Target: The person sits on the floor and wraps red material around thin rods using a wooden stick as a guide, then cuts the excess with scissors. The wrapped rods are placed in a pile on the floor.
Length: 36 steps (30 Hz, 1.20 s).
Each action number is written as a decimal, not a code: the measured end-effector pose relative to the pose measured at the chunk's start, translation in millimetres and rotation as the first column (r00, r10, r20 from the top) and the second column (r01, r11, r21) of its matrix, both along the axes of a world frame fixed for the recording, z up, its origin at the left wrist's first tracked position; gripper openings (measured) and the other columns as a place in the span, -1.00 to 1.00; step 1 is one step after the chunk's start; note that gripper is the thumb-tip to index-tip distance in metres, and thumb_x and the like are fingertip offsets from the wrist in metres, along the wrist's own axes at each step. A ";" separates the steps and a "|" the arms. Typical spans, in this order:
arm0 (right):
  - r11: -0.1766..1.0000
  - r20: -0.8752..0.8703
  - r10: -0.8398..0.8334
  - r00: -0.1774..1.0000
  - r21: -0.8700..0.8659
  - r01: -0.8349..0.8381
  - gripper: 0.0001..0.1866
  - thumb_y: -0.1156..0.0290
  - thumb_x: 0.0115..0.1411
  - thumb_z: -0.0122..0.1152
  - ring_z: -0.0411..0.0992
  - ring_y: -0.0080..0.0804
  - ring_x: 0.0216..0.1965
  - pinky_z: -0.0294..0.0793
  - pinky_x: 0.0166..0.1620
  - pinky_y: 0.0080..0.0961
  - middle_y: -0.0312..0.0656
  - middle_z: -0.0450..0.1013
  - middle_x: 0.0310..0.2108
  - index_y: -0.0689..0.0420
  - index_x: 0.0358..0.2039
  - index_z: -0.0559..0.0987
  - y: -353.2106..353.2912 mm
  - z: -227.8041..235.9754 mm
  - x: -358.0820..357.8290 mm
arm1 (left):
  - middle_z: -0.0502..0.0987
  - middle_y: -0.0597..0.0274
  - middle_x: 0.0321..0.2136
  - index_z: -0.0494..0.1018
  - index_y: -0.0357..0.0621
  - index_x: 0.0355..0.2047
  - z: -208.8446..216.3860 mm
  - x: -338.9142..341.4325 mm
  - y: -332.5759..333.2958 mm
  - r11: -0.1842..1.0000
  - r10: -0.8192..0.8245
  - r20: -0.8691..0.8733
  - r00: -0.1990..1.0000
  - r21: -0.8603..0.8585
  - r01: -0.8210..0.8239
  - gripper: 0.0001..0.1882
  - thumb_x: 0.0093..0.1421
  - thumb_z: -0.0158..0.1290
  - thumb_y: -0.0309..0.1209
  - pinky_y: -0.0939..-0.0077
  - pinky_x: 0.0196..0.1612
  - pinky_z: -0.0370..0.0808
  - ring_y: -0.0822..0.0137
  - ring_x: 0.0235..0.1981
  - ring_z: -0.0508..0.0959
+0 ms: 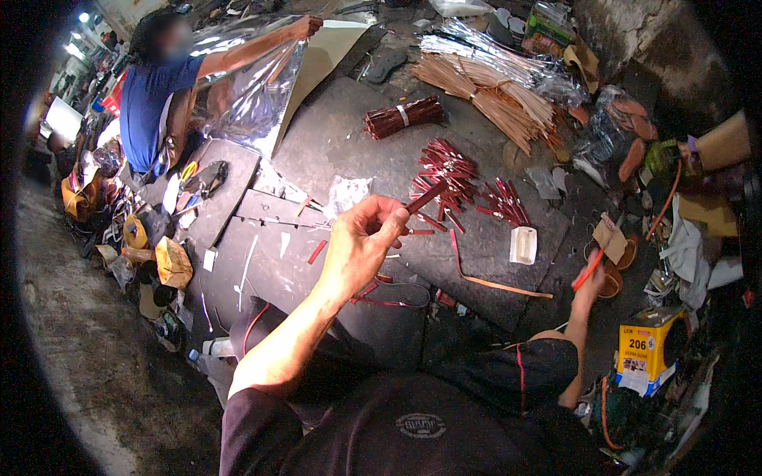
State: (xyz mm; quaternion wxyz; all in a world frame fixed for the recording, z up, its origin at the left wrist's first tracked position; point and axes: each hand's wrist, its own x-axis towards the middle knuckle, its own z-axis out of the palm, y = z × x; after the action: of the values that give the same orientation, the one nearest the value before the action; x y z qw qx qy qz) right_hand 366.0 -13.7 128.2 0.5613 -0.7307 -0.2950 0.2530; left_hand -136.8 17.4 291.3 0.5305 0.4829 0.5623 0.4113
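My left hand is raised over the middle of the work surface, pinching a short dark red strip between thumb and fingertips. Just beyond it lies a loose heap of similar dark red strips with pale bits, and a smaller pile sits to its right. Out at the right, my right hand is closed round an orange-red stick-like thing, slightly blurred, so its kind is unclear. Close to that hand are a piece of brown card and round brown pots.
A banded dark red bundle and tan strips lie farther back. A small white tray and an orange strip are nearer. A yellow can stands right. A co-worker in blue holds clear plastic sheeting; another person's arm enters right.
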 end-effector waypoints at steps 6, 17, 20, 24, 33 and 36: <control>0.365 0.374 -0.086 0.923 -0.850 0.379 -0.49 -0.02 0.23 0.16 0.48 -0.13 -0.51 0.44 -0.40 -0.19 -0.07 0.52 -0.51 0.28 -0.31 0.57 -195.0 -144.8 72.3 | 0.60 0.24 -0.38 0.52 -0.23 -0.17 -2.1 13.8 5.6 0.985 -0.169 -0.073 0.983 -0.037 0.166 -0.73 0.32 0.06 -0.26 0.51 -0.24 0.49 0.46 -0.32 0.54; 0.707 0.469 0.702 0.536 -0.367 -0.605 -0.70 0.41 0.23 0.22 0.44 -0.37 -0.02 0.36 0.07 -0.45 -0.17 0.51 -0.09 0.20 -0.03 0.54 12.4 157.9 -78.1 | 0.63 0.08 -0.23 0.34 -0.09 0.08 17.6 30.9 5.0 0.905 -0.369 -0.311 0.876 0.097 0.415 -0.64 0.29 0.07 -0.38 0.36 -0.18 0.52 0.27 -0.22 0.62; 0.427 0.732 0.679 0.045 -0.345 -0.836 -0.62 0.36 0.11 0.33 0.41 -0.22 0.06 0.23 0.21 -0.19 -0.10 0.50 -0.08 0.12 -0.04 0.55 51.3 223.9 -171.1 | 0.63 0.05 -0.23 0.33 -0.08 0.06 22.6 30.9 0.3 0.894 -0.369 -0.351 0.860 0.117 0.432 -0.65 0.29 0.07 -0.39 0.35 -0.19 0.53 0.24 -0.20 0.64; 0.207 0.642 0.764 -0.068 -0.344 -0.916 -0.70 0.29 0.11 0.34 0.46 -0.24 -0.06 0.23 0.17 -0.15 -0.14 0.54 -0.22 0.10 -0.16 0.58 61.8 216.2 -236.6 | 0.63 0.04 -0.26 0.31 -0.09 0.04 33.3 29.5 -2.6 0.890 -0.363 -0.340 0.867 0.149 0.431 -0.65 0.26 0.09 -0.44 0.26 -0.20 0.53 0.06 -0.21 0.64; 0.190 0.293 0.950 0.112 -0.251 -0.949 -0.78 0.29 0.13 0.30 0.53 -0.24 -0.34 0.45 -0.24 -0.33 -0.10 0.54 -0.38 0.19 -0.36 0.58 60.2 179.7 -280.3 | 0.63 0.05 -0.35 0.52 -0.17 -0.22 25.9 -1.5 -2.7 0.896 -0.299 -0.548 0.781 0.119 0.427 -0.81 0.22 0.15 -0.34 0.31 -0.24 0.52 0.09 -0.31 0.65; 0.181 0.273 0.955 0.118 -0.219 -0.959 -0.75 0.24 0.13 0.31 0.54 -0.26 -0.33 0.47 -0.24 -0.33 -0.08 0.55 -0.39 0.17 -0.32 0.60 63.6 171.7 -282.7 | 0.62 0.03 -0.38 0.55 -0.19 -0.30 23.6 -6.1 0.7 0.886 -0.300 -0.593 0.747 0.117 0.449 -0.83 0.21 0.16 -0.34 0.31 -0.26 0.50 0.10 -0.34 0.64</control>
State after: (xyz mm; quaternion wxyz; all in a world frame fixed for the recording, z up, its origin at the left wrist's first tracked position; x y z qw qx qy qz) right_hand 83.2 49.9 299.9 0.2092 -0.3993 -0.7894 0.4168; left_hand -143.0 18.1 314.9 0.3485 0.7487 0.5258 0.2038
